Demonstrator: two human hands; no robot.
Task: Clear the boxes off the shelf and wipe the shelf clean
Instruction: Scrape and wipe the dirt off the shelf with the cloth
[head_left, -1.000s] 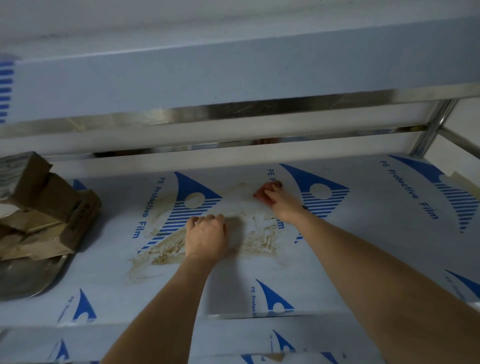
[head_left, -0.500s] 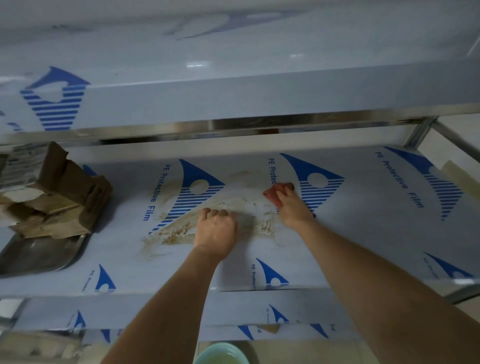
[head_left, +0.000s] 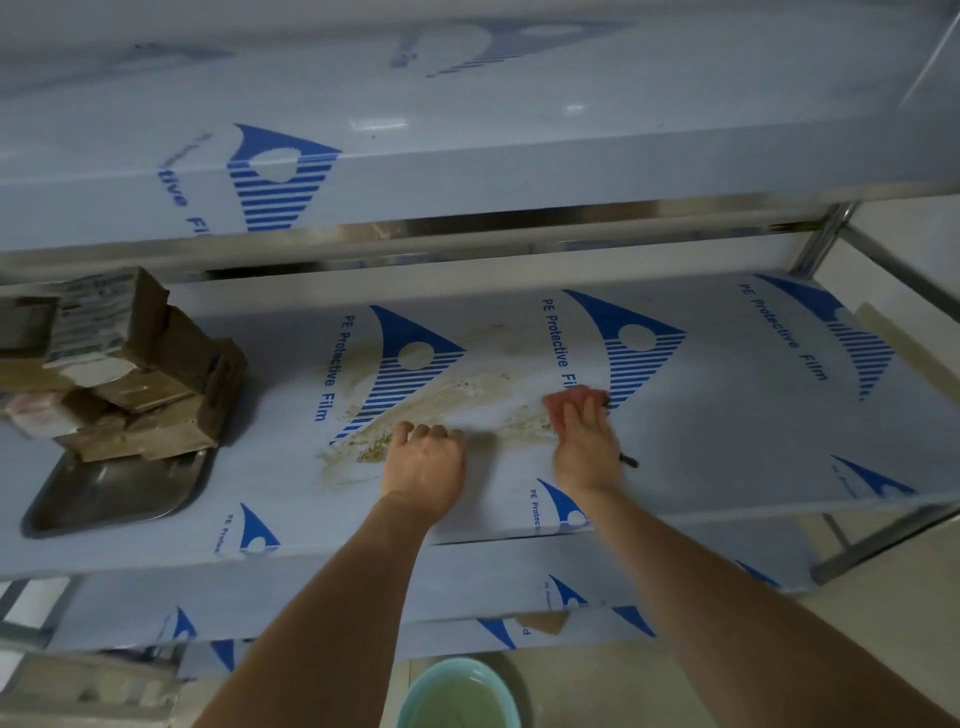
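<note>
Currently the wipe step is in hand; box clearing looks only partly done. Right hand (head_left: 584, 441) lies flat, fingers spread, pressing a pink cloth (head_left: 566, 402) onto the shelf (head_left: 727, 441) near mid-depth, just right of centre. A thin dark item sticks out at the hand's right side; ID not possible. Left hand (head_left: 426, 467) rests knuckles-up w/ fingers curled under, holding nothing visible, braced on the shelf nearer the front edge.

Brown stain (head_left: 441, 410) spreads across the protective film between the hands and back toward the rear edge. The cloth touches its right end. A cleaner streak runs through the middle.

Next move, est.: drag the cloth left across the residue w/ firm downward pressure, working toward the front edge. Left hand sits on the stain's near margin and must shift out of the path. Film may wrinkle under hard rubbing.

Containers:
- Metal tray (head_left: 119, 491), front-left corner of shelf. Visible part holds nothing; its rear part is covered by the boxes.
- Cardboard boxes (head_left: 140, 384), stacked untidily at the left end, torn and crushed; contents not visible. These appear still to need removal.
- Green basin (head_left: 457, 696), on the floor below the front edge, holds cloudy liquid, prob. wash water.
</note>
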